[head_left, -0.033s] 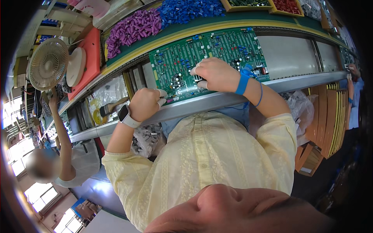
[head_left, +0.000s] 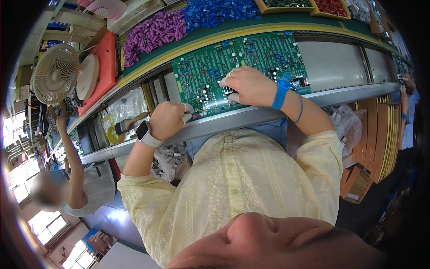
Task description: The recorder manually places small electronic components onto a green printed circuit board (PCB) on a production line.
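Note:
A large green circuit board [head_left: 204, 74], filled with small parts, lies across the metal rails in front of me. My left hand [head_left: 166, 120] is at its near left corner, with the thumb and a finger in white finger cots curled together. A small purple cylindrical part [head_left: 195, 116] sits right beside those fingertips; whether they grip it I cannot tell. Over the middle of the board, my right hand [head_left: 253, 87] pinches a small black-and-white slotted part [head_left: 228, 89] between cot-covered finger and thumb. A blue wrist strap [head_left: 280, 96] circles my right wrist.
Behind the board, purple parts [head_left: 154, 33] and blue parts [head_left: 219, 13] lie heaped on a green shelf, with trays [head_left: 331, 6] further right. A brush [head_left: 130, 123] lies left of my left hand. A fan [head_left: 56, 74] and a co-worker [head_left: 92, 190] are at the left.

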Available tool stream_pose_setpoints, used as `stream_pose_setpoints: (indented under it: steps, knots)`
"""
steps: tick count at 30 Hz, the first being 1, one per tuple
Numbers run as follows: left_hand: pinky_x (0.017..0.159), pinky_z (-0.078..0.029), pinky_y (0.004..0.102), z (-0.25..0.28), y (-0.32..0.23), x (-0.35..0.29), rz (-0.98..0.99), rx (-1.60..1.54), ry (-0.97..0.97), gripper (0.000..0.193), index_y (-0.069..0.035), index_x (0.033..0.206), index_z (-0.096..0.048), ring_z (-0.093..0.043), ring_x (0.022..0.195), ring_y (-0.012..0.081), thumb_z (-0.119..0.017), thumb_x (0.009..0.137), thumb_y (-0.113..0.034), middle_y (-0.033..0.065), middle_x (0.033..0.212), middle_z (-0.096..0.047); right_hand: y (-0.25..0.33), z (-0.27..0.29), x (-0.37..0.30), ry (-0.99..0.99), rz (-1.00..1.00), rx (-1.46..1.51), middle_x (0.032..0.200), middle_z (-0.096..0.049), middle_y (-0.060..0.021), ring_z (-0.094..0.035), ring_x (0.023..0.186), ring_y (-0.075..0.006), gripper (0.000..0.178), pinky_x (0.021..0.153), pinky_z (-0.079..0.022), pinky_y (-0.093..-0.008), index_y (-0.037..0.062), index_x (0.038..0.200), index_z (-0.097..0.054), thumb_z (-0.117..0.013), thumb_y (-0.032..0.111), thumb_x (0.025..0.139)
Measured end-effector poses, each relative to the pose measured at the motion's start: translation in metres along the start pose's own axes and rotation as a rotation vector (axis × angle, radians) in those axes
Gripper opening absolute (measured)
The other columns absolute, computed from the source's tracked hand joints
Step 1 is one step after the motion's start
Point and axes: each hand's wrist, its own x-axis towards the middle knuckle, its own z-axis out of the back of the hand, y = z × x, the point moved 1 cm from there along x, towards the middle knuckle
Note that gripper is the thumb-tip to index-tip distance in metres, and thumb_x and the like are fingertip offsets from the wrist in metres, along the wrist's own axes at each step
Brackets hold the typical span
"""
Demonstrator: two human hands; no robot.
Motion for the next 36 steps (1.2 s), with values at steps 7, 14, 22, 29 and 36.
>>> stream_pose_setpoints:
  steps: [7, 14, 22, 29, 36]
  knots:
    - [0.059, -0.048, 0.0377, 0.002, 0.000, 0.004, 0.049, 0.070, 0.084, 0.016, -0.004, 0.084, -0.066, -0.060, 0.063, 0.0320, -0.065, 0.071, -0.013, 0.0175, 0.068, -0.061, 0.002, 0.000, 0.001, 0.007, -0.041, 0.002, 0.087, -0.061, -0.0108, -0.057, 0.087, -0.0284, 0.030, 0.078, -0.043, -0.0385, 0.0053, 0.095, -0.060, -0.068, 0.017, 0.068]
    - [0.060, -0.047, 0.0412, 0.000, -0.005, 0.001, 0.056, 0.068, 0.044, 0.011, -0.004, 0.079, -0.065, -0.059, 0.062, 0.0334, -0.063, 0.072, -0.012, 0.0179, 0.062, -0.059, 0.002, 0.000, 0.002, 0.017, -0.053, -0.010, 0.087, -0.061, -0.0112, -0.057, 0.087, -0.0288, 0.030, 0.078, -0.043, -0.0384, 0.0048, 0.096, -0.060, -0.068, 0.017, 0.069]
    - [0.060, -0.048, 0.0384, -0.003, -0.003, -0.004, 0.059, -0.062, -0.038, 0.017, -0.005, 0.086, -0.066, -0.060, 0.064, 0.0321, -0.064, 0.072, -0.013, 0.0164, 0.068, -0.061, -0.001, -0.008, 0.001, -0.122, 0.058, -0.034, 0.079, -0.061, -0.0109, -0.059, 0.081, -0.0286, 0.019, 0.069, -0.047, -0.0416, 0.0046, 0.080, -0.058, -0.066, 0.017, 0.066]
    - [0.060, -0.049, 0.0369, 0.001, -0.003, 0.009, 0.057, 0.029, 0.088, 0.016, -0.005, 0.086, -0.066, -0.061, 0.066, 0.0315, -0.065, 0.072, -0.014, 0.0165, 0.071, -0.061, -0.005, -0.007, 0.000, 0.024, -0.013, -0.025, 0.086, -0.061, -0.0089, -0.056, 0.088, -0.0263, 0.032, 0.076, -0.044, -0.0382, 0.0058, 0.096, -0.061, -0.067, 0.019, 0.068]
    - [0.064, -0.051, 0.0325, 0.007, 0.002, 0.009, 0.141, -0.110, 0.103, 0.021, -0.004, 0.092, -0.065, -0.064, 0.069, 0.0276, -0.066, 0.073, -0.014, 0.0165, 0.075, -0.064, -0.011, -0.006, 0.003, -0.088, 0.068, -0.030, 0.084, -0.063, -0.0122, -0.060, 0.083, -0.0306, 0.027, 0.073, -0.047, -0.0429, 0.0080, 0.087, -0.062, -0.068, 0.024, 0.066]
